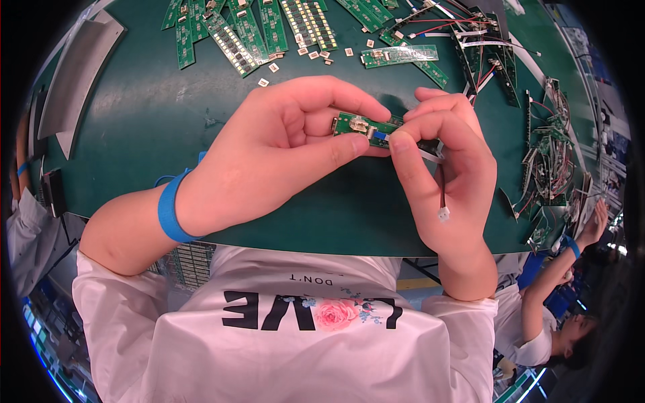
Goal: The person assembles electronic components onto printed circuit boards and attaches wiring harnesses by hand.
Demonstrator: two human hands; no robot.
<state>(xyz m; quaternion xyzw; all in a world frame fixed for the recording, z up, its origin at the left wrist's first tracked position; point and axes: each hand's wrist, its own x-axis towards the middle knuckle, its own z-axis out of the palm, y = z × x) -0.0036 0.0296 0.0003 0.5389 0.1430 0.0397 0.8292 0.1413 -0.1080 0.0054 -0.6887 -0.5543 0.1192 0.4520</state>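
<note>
Above the near part of the green table, my left hand (289, 138) grips a small green circuit board (346, 125) between its thumb and fingers. The board carries a cream connector and a flat cable end with a blue tab (381, 136). My right hand (450, 148) pinches at the board's right end, thumb and forefinger by the blue tab. From under the right hand hangs a thin dark wire with a small white plug (443, 213). Part of a white flat cable (430, 156) shows at the right palm. The board's right end is mostly hidden by my fingers.
Several green circuit boards (245, 30) lie along the far edge, with small white parts (273, 67) scattered near them. Wired boards (547, 161) are heaped at the right. A grey metal channel (80, 74) lies at the left. A co-worker (547, 316) sits at the right.
</note>
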